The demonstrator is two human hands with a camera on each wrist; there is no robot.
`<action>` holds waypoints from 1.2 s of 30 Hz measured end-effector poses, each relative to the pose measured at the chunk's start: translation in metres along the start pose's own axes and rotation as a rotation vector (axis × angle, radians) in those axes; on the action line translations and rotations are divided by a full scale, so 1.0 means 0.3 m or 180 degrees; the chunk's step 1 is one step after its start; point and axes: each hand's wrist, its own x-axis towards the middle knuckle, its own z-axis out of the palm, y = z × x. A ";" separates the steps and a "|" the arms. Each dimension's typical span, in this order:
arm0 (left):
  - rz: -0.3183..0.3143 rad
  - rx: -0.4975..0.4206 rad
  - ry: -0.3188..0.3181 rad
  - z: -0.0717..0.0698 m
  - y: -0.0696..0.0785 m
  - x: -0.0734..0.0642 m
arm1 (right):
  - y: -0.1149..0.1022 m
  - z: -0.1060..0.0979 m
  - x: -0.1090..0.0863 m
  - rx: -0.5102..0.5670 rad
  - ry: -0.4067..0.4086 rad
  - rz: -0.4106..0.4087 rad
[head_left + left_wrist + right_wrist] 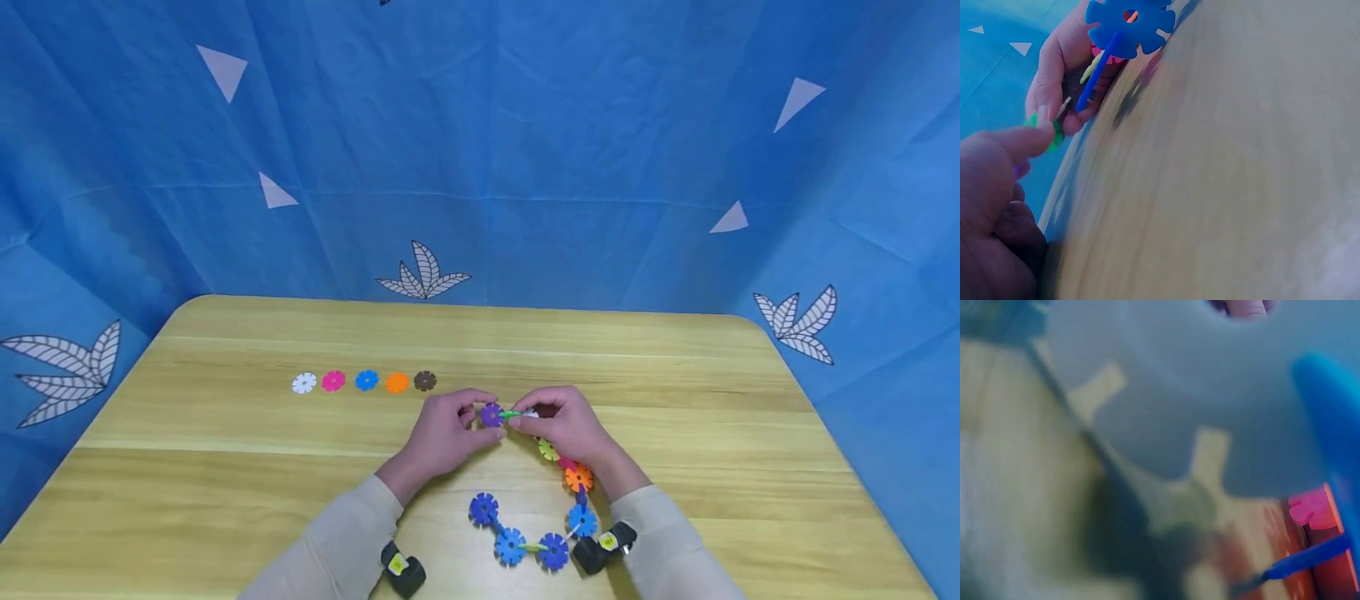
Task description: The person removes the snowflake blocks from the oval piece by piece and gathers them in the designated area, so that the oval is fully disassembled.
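My left hand (446,435) pinches a purple slotted disc (492,415) between thumb and fingers. Against that disc's right side stands a green slotted disc (509,414), seen nearly edge-on, which my right hand (567,423) pinches. A white disc (532,412) is partly covered by the right fingers. From there a linked chain curves down past a yellow-green disc (548,450), a pink one, and an orange disc (579,477), then left to a dark blue disc (483,509) at its end. In the left wrist view a blue disc (1107,31) hangs near the right hand.
Beyond the left hand, a row of loose discs lies on the wooden table (225,417): white (303,382), pink (333,381), blue (367,380), orange (397,382) and brown (425,381). A blue patterned cloth (487,150) hangs behind. A blurred disc (1160,425) fills much of the right wrist view.
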 end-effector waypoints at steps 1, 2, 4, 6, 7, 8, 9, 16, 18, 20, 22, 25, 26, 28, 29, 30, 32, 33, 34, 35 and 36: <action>-0.0031 -0.0003 -0.0005 -0.001 0.001 -0.001 | 0.000 0.000 0.001 -0.0011 0.0008 0.0021; -0.0038 -0.0008 -0.0010 -0.001 0.001 -0.002 | -0.001 0.001 0.002 -0.0020 0.0015 0.0039; -0.0040 -0.0023 -0.0020 -0.002 -0.002 -0.003 | -0.002 0.002 0.003 -0.0020 0.0025 0.0083; -0.0039 -0.0049 -0.0020 -0.003 -0.005 -0.005 | -0.004 0.002 0.005 -0.0013 0.0033 0.0125; -0.0027 -0.0068 -0.0021 -0.002 -0.007 -0.006 | -0.004 0.002 0.005 -0.0022 0.0040 0.0143; -0.0006 -0.0085 -0.0017 -0.002 -0.008 -0.007 | -0.006 0.002 0.005 -0.0018 0.0048 0.0151; 0.0007 -0.0105 -0.0013 -0.003 -0.009 -0.008 | -0.007 0.003 0.005 -0.0011 0.0051 0.0155; 0.0074 -0.0201 0.0027 -0.009 -0.023 -0.016 | -0.003 0.003 0.007 0.0002 0.0044 0.0072; 0.0024 -0.0263 0.0097 -0.014 -0.033 -0.018 | 0.001 -0.001 0.005 0.0018 0.0106 0.0036; -0.0056 -0.0325 0.0176 -0.023 -0.039 -0.023 | 0.006 -0.008 0.002 0.0023 0.0183 0.0009; -0.0131 -0.0421 0.0250 -0.034 -0.045 -0.029 | 0.007 -0.013 -0.001 0.0005 0.0255 -0.0009; -0.0241 -0.0487 0.0309 -0.050 -0.049 -0.042 | 0.009 -0.013 -0.001 -0.0078 0.0263 -0.0002; -0.0265 -0.0496 0.0328 -0.055 -0.051 -0.045 | 0.009 -0.012 0.000 -0.0108 0.0254 0.0008; -0.0327 -0.0493 0.0390 -0.063 -0.056 -0.051 | 0.010 -0.009 0.001 -0.0145 0.0229 0.0027; -0.0361 -0.0495 0.0426 -0.068 -0.059 -0.055 | 0.011 -0.007 0.001 -0.0145 0.0220 0.0039; -0.0374 -0.0479 0.0460 -0.073 -0.064 -0.057 | 0.011 -0.005 0.001 -0.0142 0.0217 0.0055; -0.0398 -0.0453 0.0510 -0.084 -0.072 -0.062 | 0.009 -0.004 0.000 -0.0141 0.0219 0.0096; -0.0413 -0.0433 0.0536 -0.090 -0.075 -0.065 | 0.008 -0.003 -0.001 -0.0138 0.0221 0.0114; -0.0429 -0.0395 0.0561 -0.098 -0.079 -0.067 | 0.007 -0.003 -0.001 -0.0141 0.0223 0.0130; -0.0460 -0.0359 0.0580 -0.105 -0.082 -0.069 | 0.006 -0.002 -0.001 -0.0138 0.0226 0.0142; -0.0493 -0.0294 0.0600 -0.114 -0.085 -0.070 | 0.005 -0.002 -0.001 -0.0137 0.0224 0.0150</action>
